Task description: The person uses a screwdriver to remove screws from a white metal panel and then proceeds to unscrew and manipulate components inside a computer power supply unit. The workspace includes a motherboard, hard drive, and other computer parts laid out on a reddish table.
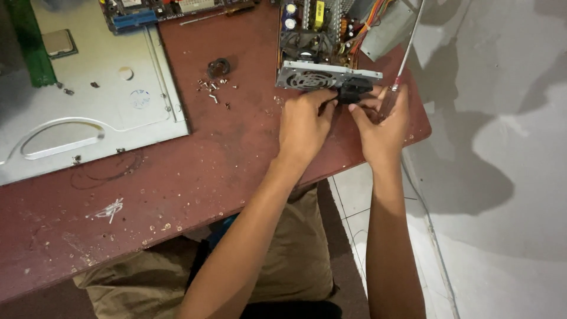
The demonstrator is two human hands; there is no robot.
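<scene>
Power supply unit (322, 53), lid off, sits at the far right end of the dark red tabletop (195, 171), its grey fan-grille face turned toward the person. Head view, looking down: the left hand (304, 121) has fingers curled together on a black plug block (354, 90) at the right end of that face, and the right hand (383, 121) meets it from the other side, fingertips on the same block. That right hand also grips a screwdriver (397, 77), clear reddish handle in the fist, shaft running up and away past the tabletop edge. How the block joins the casing is hidden behind the fingers. Inside the open unit, capacitors and coloured wires show, but the top is cut off by the frame. Left of it, loose small screws (212, 88) lie scattered beside a dark ring-shaped part (218, 67), hard to make out. Farther left, a grey metal case panel (88, 112) lies flat, with a circuit board (147, 12) cut off at the top edge.
</scene>
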